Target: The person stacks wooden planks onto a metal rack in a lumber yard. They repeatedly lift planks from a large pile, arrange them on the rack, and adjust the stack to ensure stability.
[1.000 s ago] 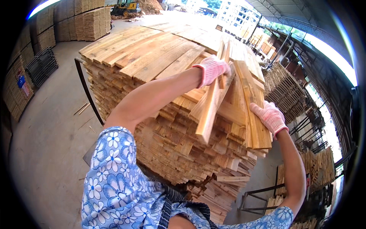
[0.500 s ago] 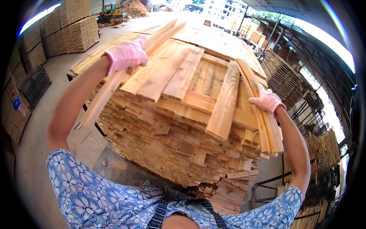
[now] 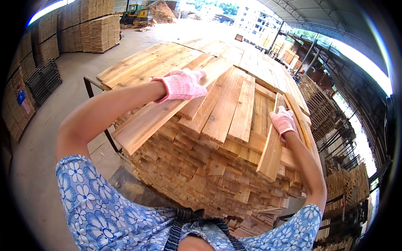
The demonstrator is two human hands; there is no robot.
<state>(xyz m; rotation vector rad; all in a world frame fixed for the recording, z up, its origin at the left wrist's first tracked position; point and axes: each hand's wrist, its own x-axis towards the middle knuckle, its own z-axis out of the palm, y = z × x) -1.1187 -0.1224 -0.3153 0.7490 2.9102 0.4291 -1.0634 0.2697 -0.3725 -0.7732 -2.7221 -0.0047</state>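
Observation:
Both my hands wear pink knit gloves and are over a tall stack of sawn wooden planks. My left hand (image 3: 183,85) is closed over a long plank (image 3: 146,125), which lies slantwise across the top layer with its near end jutting past the stack's left front corner. My right hand (image 3: 283,122) grips another plank (image 3: 270,157) at the right, its near end overhanging the front. Between my hands, several planks (image 3: 224,104) lie side by side. A gap beside them shows the lower layer (image 3: 261,111). A narrow board (image 3: 298,119) lies just right of my right hand.
A metal frame post (image 3: 88,85) stands at the stack's left edge. Big plank piles (image 3: 98,33) rise at the far left, near a yellow-green loader (image 3: 136,16). More stacked wood (image 3: 316,100) and dark racks line the right. A dark plate (image 3: 130,186) lies on the floor near me.
My left hand has moved right with its plank, which now lies more across the stack. My right hand has shifted from the right-edge boards to the plank left of them. The view has shifted.

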